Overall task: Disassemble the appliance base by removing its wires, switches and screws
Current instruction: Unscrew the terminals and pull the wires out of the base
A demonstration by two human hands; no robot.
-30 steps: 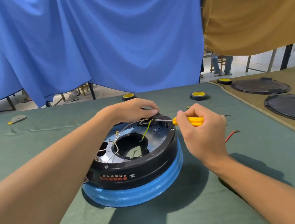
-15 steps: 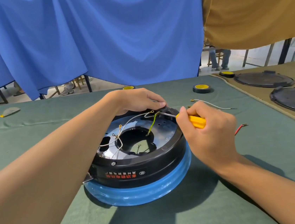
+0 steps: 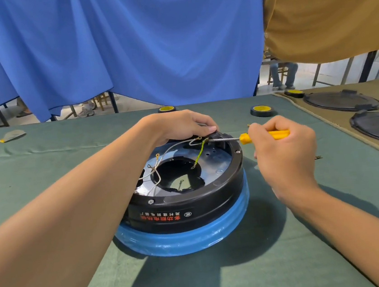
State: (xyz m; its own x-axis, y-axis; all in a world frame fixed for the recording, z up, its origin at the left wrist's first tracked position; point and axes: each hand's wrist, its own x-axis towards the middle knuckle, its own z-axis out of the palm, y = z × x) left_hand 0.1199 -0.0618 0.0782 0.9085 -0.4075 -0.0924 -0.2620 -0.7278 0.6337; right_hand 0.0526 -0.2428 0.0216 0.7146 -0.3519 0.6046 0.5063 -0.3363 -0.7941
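The screwdriver (image 3: 275,134) now lies flatter, tip on the switch (image 3: 215,138) at the base's (image 3: 190,204) one o'clock. The right hand (image 3: 284,153) grips it and the left hand (image 3: 179,125) clamps the rim, so a screw is probably being loosened.

Bright light from ahead, shadow pooling nearside of the appliance base (image 3: 190,204), sharp focus (edges bowed)

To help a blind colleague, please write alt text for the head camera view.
A person's right hand holds a yellow screwdriver, its tip at the far rim of a round black appliance base, which the left hand grips.
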